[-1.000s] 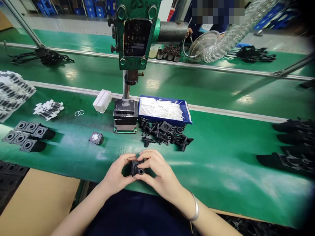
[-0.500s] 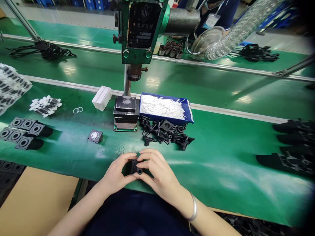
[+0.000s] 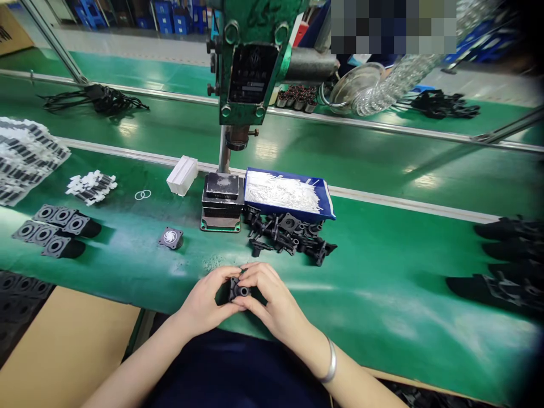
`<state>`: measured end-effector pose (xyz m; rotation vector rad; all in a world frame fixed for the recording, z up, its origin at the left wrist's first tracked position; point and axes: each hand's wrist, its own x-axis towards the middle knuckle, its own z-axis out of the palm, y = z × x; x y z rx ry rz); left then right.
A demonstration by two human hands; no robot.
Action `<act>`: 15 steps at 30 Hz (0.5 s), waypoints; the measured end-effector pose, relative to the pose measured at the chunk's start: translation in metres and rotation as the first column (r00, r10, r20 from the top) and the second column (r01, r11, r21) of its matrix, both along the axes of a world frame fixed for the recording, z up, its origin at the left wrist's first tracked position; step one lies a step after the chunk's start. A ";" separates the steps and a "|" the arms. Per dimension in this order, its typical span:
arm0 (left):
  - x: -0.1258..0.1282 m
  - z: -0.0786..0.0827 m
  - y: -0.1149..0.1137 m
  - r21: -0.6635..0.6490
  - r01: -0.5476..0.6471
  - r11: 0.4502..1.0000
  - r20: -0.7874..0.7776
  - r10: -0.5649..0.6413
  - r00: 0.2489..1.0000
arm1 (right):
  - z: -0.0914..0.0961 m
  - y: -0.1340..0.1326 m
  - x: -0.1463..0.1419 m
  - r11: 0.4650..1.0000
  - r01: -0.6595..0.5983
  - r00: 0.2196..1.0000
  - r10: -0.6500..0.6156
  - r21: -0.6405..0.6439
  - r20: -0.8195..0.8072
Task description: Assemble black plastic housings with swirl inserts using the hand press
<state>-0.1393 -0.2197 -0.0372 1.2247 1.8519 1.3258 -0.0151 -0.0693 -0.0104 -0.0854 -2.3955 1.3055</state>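
Note:
Between my two hands, close to the table's front edge, is a small black plastic housing part [image 3: 243, 291] with a round tube stub and a flange. My left hand [image 3: 207, 300] grips its left side with thumb and fingers. On the other side, my right hand [image 3: 272, 297] pinches it by the flange and stub. Beyond my hands lies a loose pile of similar black parts [image 3: 291, 235]. To the left sits a square black piece with a white impeller [image 3: 170, 237] on its top.
A green hand press [image 3: 242, 73] rises over its metal base block [image 3: 221, 195]. Beside it stands a blue tray [image 3: 330, 209] of white strips. Leftward are a white block [image 3: 182, 175], two thin rings [image 3: 143, 195], black housings [image 3: 55, 226] and white-ended shafts [image 3: 91, 186]. More black housings [image 3: 501, 283] lie right.
The black part has turned slightly in my hands, so its tube stub faces me more. My hands stay nearly in place; the whole view has shifted a little.

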 end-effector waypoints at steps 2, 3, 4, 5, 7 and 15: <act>0.001 0.001 0.001 0.002 0.004 1.000 -0.015 -0.004 1.000 | -0.001 -0.001 0.000 1.000 -0.001 1.000 0.001 0.010 0.002; 0.002 0.003 0.001 0.008 0.006 1.000 -0.017 -0.006 1.000 | 0.000 -0.001 0.000 1.000 -0.005 1.000 0.004 0.016 0.006; 0.001 0.006 0.001 0.017 0.006 1.000 -0.019 -0.006 1.000 | 0.003 0.000 0.001 1.000 -0.015 1.000 0.014 0.025 0.012; -0.001 0.010 0.002 0.032 0.004 0.999 -0.025 -0.003 1.000 | 0.007 0.003 0.001 0.999 -0.027 0.999 0.027 0.041 0.020; -0.009 0.027 0.005 0.088 -0.005 0.996 -0.068 0.011 0.998 | 0.024 0.013 -0.001 0.994 -0.039 0.999 0.037 0.099 0.024; -0.103 0.117 0.060 0.367 -0.133 0.921 -0.169 0.207 0.964 | 0.175 0.104 -0.082 0.904 0.345 0.827 -0.165 0.253 -0.537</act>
